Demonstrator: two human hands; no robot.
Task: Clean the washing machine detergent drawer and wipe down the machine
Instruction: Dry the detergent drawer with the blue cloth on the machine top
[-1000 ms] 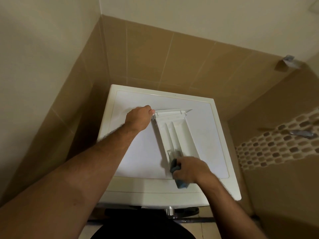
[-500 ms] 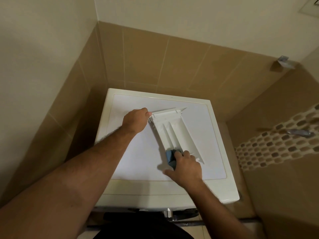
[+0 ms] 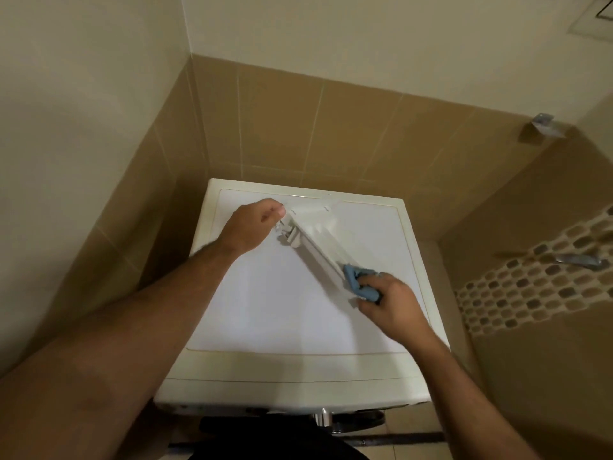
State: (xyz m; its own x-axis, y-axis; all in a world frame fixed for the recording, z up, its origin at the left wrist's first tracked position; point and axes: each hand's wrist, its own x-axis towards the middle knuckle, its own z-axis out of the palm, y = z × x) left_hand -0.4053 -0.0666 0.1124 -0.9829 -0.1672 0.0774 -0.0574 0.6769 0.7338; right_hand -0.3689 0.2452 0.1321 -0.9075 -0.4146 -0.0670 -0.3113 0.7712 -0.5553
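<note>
The white detergent drawer (image 3: 318, 237) lies tilted on its side on top of the white washing machine (image 3: 272, 313), running from the back left toward the right. My left hand (image 3: 252, 227) grips its far end. My right hand (image 3: 388, 303) holds a blue cloth (image 3: 360, 282) and presses it against the drawer's near end. The drawer's compartments are turned away and mostly hidden.
The machine stands in a corner between tan tiled walls (image 3: 298, 127) at the back and left. A mosaic tile strip (image 3: 530, 293) runs along the right wall, with a metal fitting (image 3: 578, 260) on it. The machine's front door handle (image 3: 323, 419) shows below the top's front edge.
The drawer has been tipped from lying flat onto its side. My right hand with the cloth has moved right and further back along the drawer's near end. The left hand keeps its grip.
</note>
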